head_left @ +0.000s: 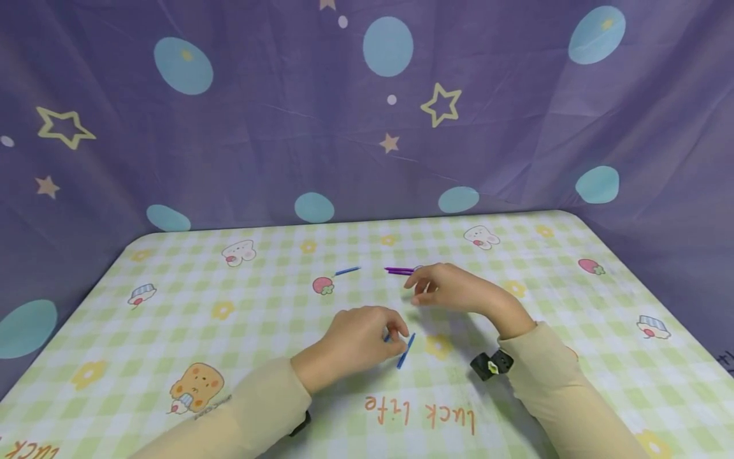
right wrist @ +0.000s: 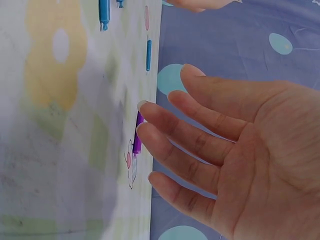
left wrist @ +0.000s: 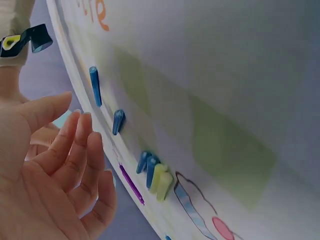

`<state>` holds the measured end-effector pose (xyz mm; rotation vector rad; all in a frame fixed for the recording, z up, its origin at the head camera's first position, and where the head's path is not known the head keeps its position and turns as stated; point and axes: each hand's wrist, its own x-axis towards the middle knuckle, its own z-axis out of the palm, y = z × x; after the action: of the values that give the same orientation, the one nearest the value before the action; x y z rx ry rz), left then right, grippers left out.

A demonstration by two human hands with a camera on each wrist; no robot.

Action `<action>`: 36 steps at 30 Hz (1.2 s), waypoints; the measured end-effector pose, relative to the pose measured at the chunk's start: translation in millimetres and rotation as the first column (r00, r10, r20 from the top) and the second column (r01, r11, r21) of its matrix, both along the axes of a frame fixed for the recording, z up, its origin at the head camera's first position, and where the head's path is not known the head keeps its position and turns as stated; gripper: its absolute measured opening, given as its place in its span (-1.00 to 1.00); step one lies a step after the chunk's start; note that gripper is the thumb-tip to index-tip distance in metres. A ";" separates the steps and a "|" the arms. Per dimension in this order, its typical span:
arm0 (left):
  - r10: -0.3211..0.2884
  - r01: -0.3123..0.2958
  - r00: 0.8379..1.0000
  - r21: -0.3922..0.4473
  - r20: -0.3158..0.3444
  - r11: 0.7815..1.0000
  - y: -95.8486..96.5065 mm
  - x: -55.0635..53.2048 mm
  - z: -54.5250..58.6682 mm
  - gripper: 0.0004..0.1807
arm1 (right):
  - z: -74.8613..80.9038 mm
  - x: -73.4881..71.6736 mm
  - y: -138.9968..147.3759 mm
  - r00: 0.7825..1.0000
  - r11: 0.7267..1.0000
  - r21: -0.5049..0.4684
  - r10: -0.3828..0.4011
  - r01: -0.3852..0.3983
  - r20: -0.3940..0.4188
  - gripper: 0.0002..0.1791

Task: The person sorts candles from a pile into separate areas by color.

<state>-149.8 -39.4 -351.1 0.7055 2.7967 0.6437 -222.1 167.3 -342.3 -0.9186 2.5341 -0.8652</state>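
My left hand [head_left: 361, 335] hovers low over the table with loosely curled fingers and a bare palm. Just right of its fingertips lies a thin blue pen-like stick [head_left: 406, 352]; a second blue stick [head_left: 387, 338] is partly hidden by the fingers. Beyond this hand, the left wrist view shows more blue sticks [left wrist: 148, 165] beside short yellow-green sticks [left wrist: 161, 181], which the hand hides in the head view. My right hand [head_left: 453, 290], fingers bent and holding nothing, hovers next to thin purple sticks [head_left: 398, 271]. Its fingers overlap a purple stick [right wrist: 137, 132] in the right wrist view.
Another blue stick [head_left: 347, 271] lies farther back, left of the purple ones. The table wears a green-and-white checked cloth [head_left: 258, 331] printed with flowers, fruit and letters. Behind its far edge hangs a purple curtain [head_left: 275, 127]. A black wrist camera [head_left: 492, 365] sits at the right cuff.
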 end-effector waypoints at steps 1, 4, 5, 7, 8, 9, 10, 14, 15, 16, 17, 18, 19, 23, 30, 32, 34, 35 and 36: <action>0.000 0.000 1.000 -0.006 -0.002 1.000 1.3 0.2 -0.8 -0.88 | 0.0 -0.2 0.2 1.000 1.000 0.001 0.001 -0.001 -0.003 -0.69; 0.006 -0.007 1.000 -0.025 -0.007 1.000 4.5 1.3 -2.6 -0.87 | 0.0 -1.3 1.8 1.000 1.000 -0.008 0.001 -0.001 -0.015 -0.70; 0.008 -0.009 1.000 -0.031 -0.008 0.999 5.2 1.7 -3.4 -0.86 | -0.1 -1.8 2.4 1.000 1.000 -0.009 -0.001 0.000 -0.022 -0.70; 0.013 -0.013 1.000 -0.042 -0.008 0.999 6.5 2.3 -4.5 -0.83 | 0.1 -2.6 3.8 0.999 1.000 -0.015 -0.003 0.003 -0.033 -0.70; 0.015 -0.016 1.000 -0.045 -0.008 0.999 6.9 2.7 -4.9 -0.83 | -0.1 -3.2 4.5 0.999 1.000 -0.018 -0.004 0.003 -0.037 -0.70; 0.017 -0.018 1.000 -0.050 -0.011 0.999 7.4 2.7 -5.7 -0.82 | -0.2 -3.7 5.0 0.999 1.000 -0.020 -0.004 0.004 -0.037 -0.70; 0.019 -0.020 1.000 -0.052 -0.013 0.998 7.8 2.9 -6.0 -0.82 | -0.2 -4.2 5.5 0.999 1.000 -0.021 -0.005 0.004 -0.038 -0.70; 0.028 -0.029 0.999 -0.064 -0.018 0.998 10.1 2.9 -8.1 -0.82 | -0.7 -5.6 6.5 1.000 1.000 -0.023 -0.006 0.005 -0.029 -0.69; 0.029 -0.030 0.999 -0.068 -0.020 0.997 10.8 2.8 -8.5 -0.82 | -0.7 -5.7 6.6 1.000 1.000 -0.023 -0.007 0.007 -0.025 -0.70; 0.030 -0.031 0.999 -0.072 -0.021 0.997 11.6 2.8 -8.6 -0.83 | -0.7 -5.8 6.7 1.000 1.000 -0.022 -0.008 0.008 -0.023 -0.70; 0.030 -0.032 0.999 -0.076 -0.025 0.997 12.5 2.8 -9.0 -0.83 | -0.7 -6.0 6.8 1.000 1.000 -0.021 -0.009 0.009 -0.022 -0.70; 0.031 -0.033 0.999 -0.079 -0.026 0.996 13.4 2.8 -8.8 -0.84 | -0.6 -6.1 7.0 1.000 1.000 -0.018 -0.010 0.009 -0.024 -0.70; 0.031 -0.034 0.999 -0.081 -0.031 0.996 14.3 2.8 -8.9 -0.84 | -0.4 -6.2 7.2 1.000 1.000 -0.016 -0.012 0.012 -0.025 -0.70; 0.030 -0.035 0.998 -0.090 -0.060 0.995 16.9 2.8 -8.8 -0.87 | 0.3 -6.0 8.0 0.999 1.000 -0.015 -0.016 0.016 -0.033 -0.69; -0.042 0.019 0.990 -0.161 -0.138 0.987 19.5 2.5 -8.5 -0.94 | -0.2 -4.7 8.5 0.999 1.000 -0.029 -0.010 0.009 -0.035 -0.70; -0.057 0.031 0.987 -0.169 -0.152 0.985 20.0 2.2 -8.1 -0.94 | -0.1 -4.4 8.4 0.999 0.999 -0.031 -0.011 0.010 -0.037 -0.70; -0.062 0.034 0.986 -0.172 -0.155 0.985 20.4 1.8 -8.1 -0.93 | 0.2 -4.1 8.5 0.999 0.999 -0.032 -0.012 0.011 -0.039 -0.69; -0.060 0.034 0.986 -0.170 -0.153 0.985 20.6 1.6 -8.4 -0.92 | 0.2 -4.2 8.5 0.999 0.999 -0.033 -0.011 0.010 -0.040 -0.69; -0.058 0.032 0.987 -0.171 -0.149 0.985 20.7 1.4 -8.7 -0.92 | 0.2 -4.3 8.5 0.999 0.999 -0.034 -0.008 0.007 -0.043 -0.69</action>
<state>-148.4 -18.7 -359.8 0.8134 2.9207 0.3536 -226.4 175.8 -342.1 -0.9486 2.5686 -0.9024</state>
